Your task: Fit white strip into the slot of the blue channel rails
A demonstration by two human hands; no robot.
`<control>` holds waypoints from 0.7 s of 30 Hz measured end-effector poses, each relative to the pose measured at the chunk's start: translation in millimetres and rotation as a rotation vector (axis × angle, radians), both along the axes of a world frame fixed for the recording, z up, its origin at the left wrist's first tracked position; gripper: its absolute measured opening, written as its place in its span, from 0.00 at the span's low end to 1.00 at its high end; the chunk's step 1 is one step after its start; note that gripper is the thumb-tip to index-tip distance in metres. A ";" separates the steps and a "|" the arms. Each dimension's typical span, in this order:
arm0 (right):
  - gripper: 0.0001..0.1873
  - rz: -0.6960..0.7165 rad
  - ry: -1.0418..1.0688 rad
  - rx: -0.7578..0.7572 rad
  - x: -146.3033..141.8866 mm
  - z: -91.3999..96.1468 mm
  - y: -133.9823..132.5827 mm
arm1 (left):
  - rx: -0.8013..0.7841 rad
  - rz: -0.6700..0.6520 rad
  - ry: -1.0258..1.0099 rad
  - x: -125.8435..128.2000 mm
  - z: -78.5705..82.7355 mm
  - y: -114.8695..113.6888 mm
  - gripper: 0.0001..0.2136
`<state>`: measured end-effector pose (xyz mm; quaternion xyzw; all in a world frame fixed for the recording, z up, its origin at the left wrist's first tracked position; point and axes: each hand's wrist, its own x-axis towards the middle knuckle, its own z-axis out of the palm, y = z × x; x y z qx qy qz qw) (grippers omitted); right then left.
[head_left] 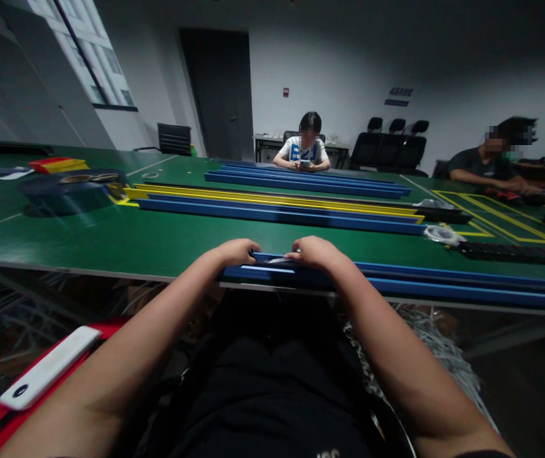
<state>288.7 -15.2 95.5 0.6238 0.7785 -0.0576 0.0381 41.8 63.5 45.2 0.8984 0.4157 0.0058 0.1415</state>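
Long blue channel-shaped rails (pixel 444 284) lie along the near edge of the green table, in front of my body. Over their left part, my left hand (pixel 240 252) has its fingers curled down at the rail; what it grips is hidden. My right hand (pixel 314 250) is closed a short way to the right, thumb and fingers pinched on a thin whitish strip (pixel 278 260). This strip runs leftward from the right fingertips, just above the rail. Whether its far end touches my left hand cannot be made out.
Further back on the green table (pixel 86 235) lie yellow rails (pixel 272 198), more blue rails (pixel 301 181), a large dark roll (pixel 69 191) and a clear-wrapped ring (pixel 442 234). One person (pixel 303 143) sits opposite with a phone; another person (pixel 484 162) sits at the right.
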 end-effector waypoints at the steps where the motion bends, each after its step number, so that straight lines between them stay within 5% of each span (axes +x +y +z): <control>1: 0.26 0.010 0.026 0.013 8.2 4.7 -1.9 | 0.003 0.009 -0.001 -0.5 -0.1 -0.7 0.17; 8: 0.22 -0.027 -0.071 -0.123 49.1 26.4 -14.9 | 0.017 0.044 0.011 -2.4 0.5 -2.5 0.18; 14: 0.27 -0.220 -0.304 -0.122 33.5 11.1 -19.9 | 0.034 0.041 0.017 -4.8 0.2 -2.7 0.18; 21: 0.15 -0.252 -0.344 -0.119 18.7 -7.1 -12.3 | 0.048 0.045 0.038 -5.2 -1.7 -1.3 0.18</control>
